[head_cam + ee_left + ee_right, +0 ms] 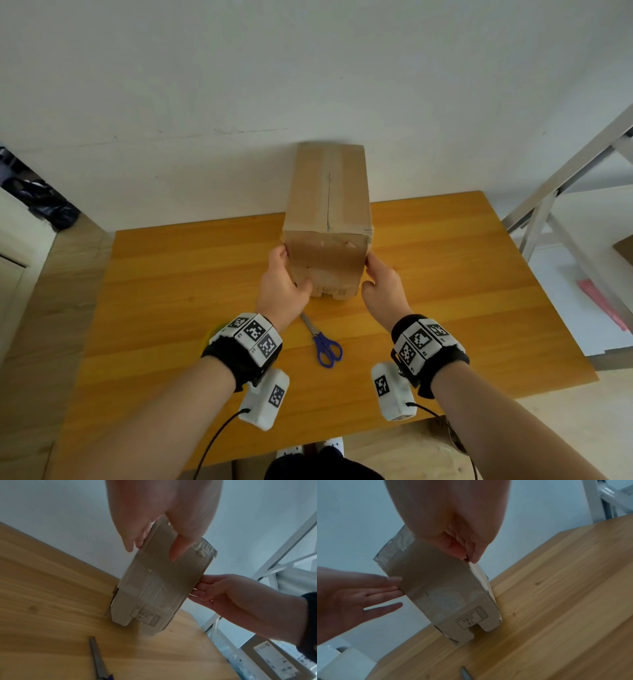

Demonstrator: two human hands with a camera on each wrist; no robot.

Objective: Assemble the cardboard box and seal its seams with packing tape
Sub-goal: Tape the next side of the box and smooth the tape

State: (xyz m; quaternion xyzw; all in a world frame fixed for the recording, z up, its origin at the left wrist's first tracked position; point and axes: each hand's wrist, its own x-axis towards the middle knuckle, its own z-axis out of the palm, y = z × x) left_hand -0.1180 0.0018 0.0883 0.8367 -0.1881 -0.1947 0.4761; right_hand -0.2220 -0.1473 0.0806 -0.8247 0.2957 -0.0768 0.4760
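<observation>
Box (327,219) stands on end at the far middle of the table (445,274), tall, top face up with its centre seam already under tape (337,185). Near face worn, old tape remnants across it; printed label low on that face, flap ends with a notch at the bottom edge touching the wood. Bottom looks unclosed, judged from the loose flap edges seen from both wrist views.

Left hand (286,284) on the left edge of the near face: thumb laid on the front, fingers (133,539) reaching round the side, so grasping the box. Right hand (382,281) on the right edge, fingertips (475,555) pinching the corner where a pale inner edge shows, also gripping the box.

Step in hand, as judged: steadying or turning the box between taping passes, one end done, the other pending.

Scissors (323,339) lie on the table just below the box, between the wrists, blades pointing toward it. Something yellow-green (210,337) peeks out under the left wrist, possibly the tape roll, cannot confirm. Metal shelving (561,192) off to the right.

Next move likely calls for tipping the box over to bring the open end up, folding flaps flat, then freeing one hand for tape while the other holds the flaps down
</observation>
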